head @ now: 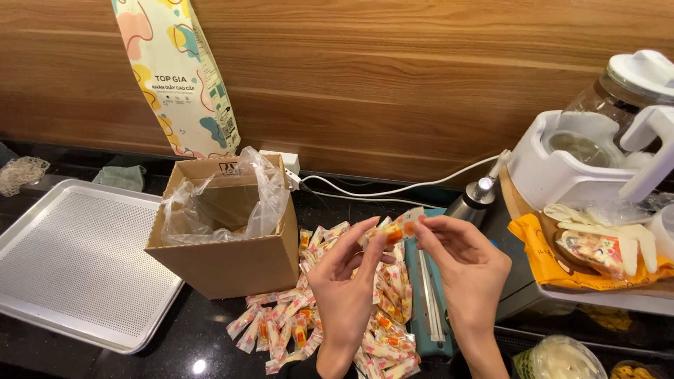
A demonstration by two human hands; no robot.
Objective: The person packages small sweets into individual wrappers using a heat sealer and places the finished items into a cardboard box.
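Note:
My left hand (pixel 345 281) and my right hand (pixel 467 267) are raised together over the counter, and both pinch one small wrapped candy (pixel 397 228) with a white and orange wrapper between their fingertips. Below them lies a heap of the same wrapped candies (pixel 288 323) on the dark counter. A cardboard box (pixel 232 260) lined with a clear plastic bag (pixel 263 189) stands just left of my hands.
A perforated metal tray (pixel 70 260) lies at the left. A teal heat sealer (pixel 428 309) sits under my right hand. At the right stand a white appliance with a glass jug (pixel 597 147), an orange bag (pixel 554 263) and a white glove (pixel 625 242). A patterned paper pack (pixel 179 77) leans on the wood wall.

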